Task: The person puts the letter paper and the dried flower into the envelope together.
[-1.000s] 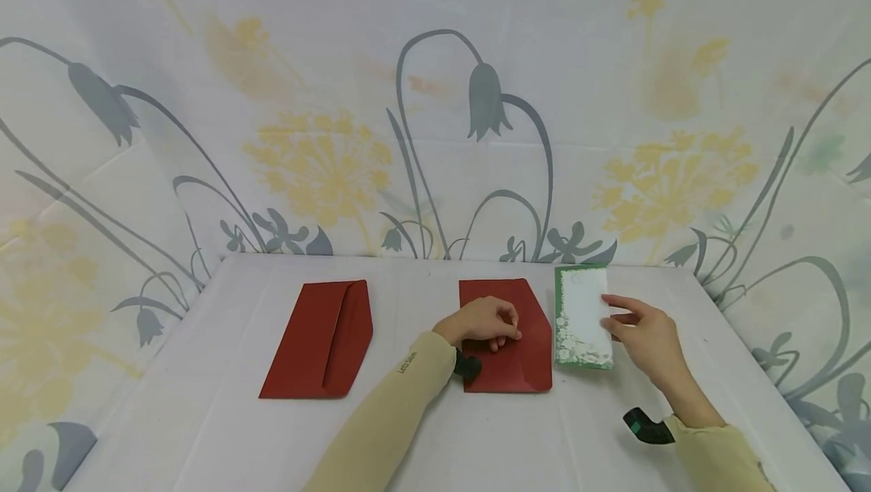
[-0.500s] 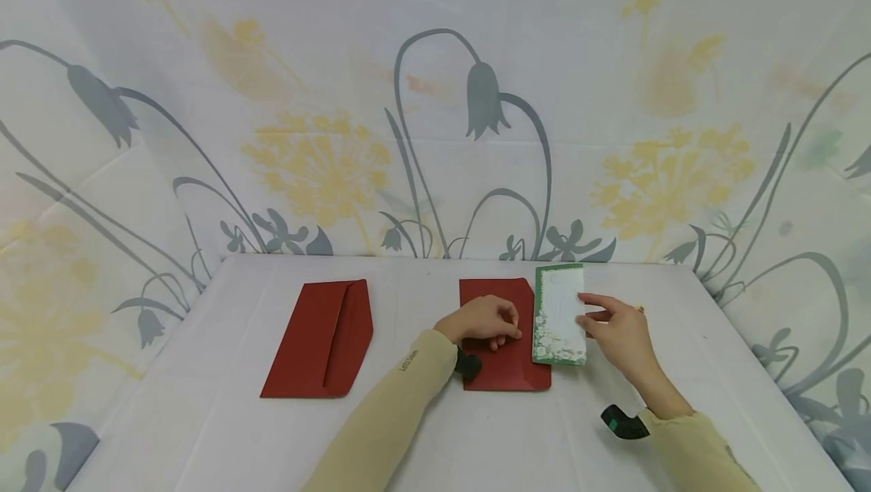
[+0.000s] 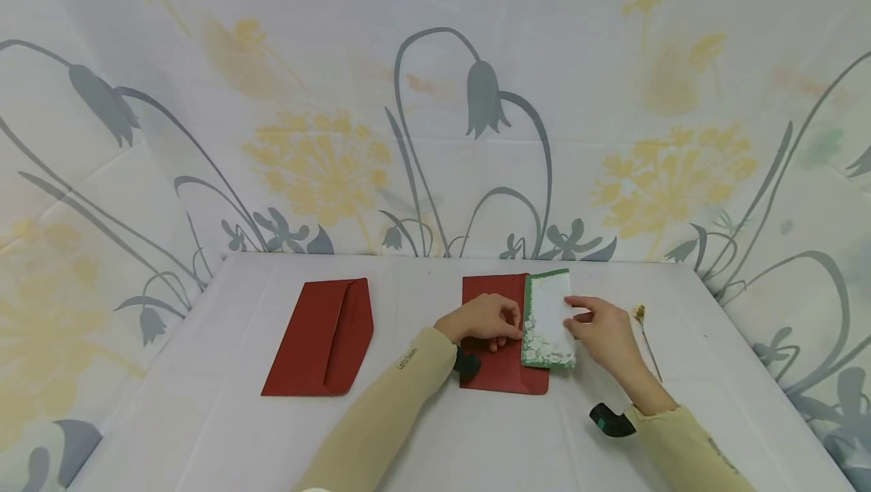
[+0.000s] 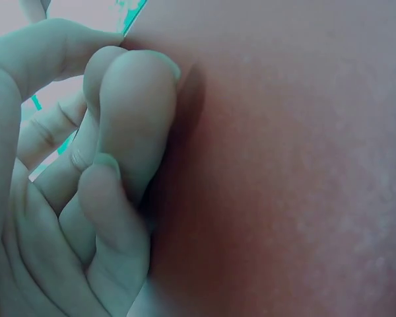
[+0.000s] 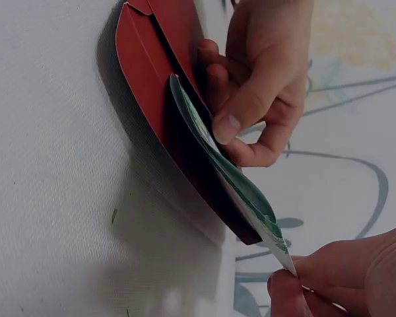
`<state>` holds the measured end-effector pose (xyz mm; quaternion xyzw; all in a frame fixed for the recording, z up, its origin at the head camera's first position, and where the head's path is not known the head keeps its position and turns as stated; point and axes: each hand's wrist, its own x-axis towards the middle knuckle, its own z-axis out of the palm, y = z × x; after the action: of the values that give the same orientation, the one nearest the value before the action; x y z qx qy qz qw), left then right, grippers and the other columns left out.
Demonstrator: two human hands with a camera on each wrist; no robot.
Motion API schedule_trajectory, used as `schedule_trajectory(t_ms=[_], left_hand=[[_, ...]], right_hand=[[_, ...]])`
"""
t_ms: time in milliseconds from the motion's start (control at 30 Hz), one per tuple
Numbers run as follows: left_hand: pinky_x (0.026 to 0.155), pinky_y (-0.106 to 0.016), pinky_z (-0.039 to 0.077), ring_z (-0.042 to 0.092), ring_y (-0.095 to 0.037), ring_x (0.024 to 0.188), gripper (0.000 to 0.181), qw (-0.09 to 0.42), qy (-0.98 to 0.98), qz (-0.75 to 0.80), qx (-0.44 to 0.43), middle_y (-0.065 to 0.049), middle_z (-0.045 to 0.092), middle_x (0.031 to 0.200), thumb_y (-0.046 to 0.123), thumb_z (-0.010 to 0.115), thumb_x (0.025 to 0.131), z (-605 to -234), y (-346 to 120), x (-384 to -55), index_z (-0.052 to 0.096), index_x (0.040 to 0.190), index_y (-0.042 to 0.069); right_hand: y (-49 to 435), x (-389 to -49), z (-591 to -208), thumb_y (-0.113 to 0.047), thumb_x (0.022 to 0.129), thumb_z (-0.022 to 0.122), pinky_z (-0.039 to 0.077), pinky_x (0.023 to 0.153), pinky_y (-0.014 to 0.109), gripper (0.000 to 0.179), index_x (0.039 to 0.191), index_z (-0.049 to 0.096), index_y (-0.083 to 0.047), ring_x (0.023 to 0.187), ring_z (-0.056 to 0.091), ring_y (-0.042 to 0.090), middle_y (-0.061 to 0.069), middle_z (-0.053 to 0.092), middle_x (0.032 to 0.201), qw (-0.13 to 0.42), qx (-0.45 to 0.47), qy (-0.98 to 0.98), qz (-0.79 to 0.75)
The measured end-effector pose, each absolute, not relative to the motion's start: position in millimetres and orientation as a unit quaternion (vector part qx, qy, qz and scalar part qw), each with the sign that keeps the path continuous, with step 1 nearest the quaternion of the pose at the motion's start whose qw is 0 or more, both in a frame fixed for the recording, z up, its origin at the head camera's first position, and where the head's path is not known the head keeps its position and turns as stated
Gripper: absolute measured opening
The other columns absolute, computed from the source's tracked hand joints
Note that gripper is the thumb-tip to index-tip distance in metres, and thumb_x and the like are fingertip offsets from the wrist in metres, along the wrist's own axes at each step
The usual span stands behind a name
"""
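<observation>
My left hand lies over the middle red envelope, thumb and forefinger pinching its edge on the opening side. In the left wrist view the envelope's red face fills the right side, beside my curled fingers. A white card with a green floral border is pinched at its right edge by my right hand. The right wrist view has the card bowed, its leading edge at the envelope's mouth, above the flap. The card overlaps the envelope's right part from overhead.
A second red envelope lies at the left of the white table, its flap side facing right. A dried yellow flower on a thin stem lies right of my right hand. A floral cloth hangs behind the table.
My right hand has moved left with the card, from beside the envelope to over its right part. The card has tilted slightly. The dried flower has come into view. My left hand stays put.
</observation>
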<state>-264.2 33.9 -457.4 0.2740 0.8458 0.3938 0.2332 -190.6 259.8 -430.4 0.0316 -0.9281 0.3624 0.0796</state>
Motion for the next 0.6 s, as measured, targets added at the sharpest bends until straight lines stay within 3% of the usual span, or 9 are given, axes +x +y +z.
schedule_trajectory(t_ms=[600], left_hand=[[0.057,-0.026,0.053,0.062,-0.018,0.049,0.016,0.214,0.851,0.387,0.283,-0.004,0.061,0.060,0.022,0.074,0.091,-453.5,35.4,-261.4,0.062,0.083,0.015]], right_hand=[[241.9,-192.0,-427.9,-0.005,0.085,0.073,0.050,0.059,0.031,0.040,0.122,0.065,0.006,0.085,0.070,0.030,0.022,0.072,0.097,0.054,0.048,-0.931,0.358]])
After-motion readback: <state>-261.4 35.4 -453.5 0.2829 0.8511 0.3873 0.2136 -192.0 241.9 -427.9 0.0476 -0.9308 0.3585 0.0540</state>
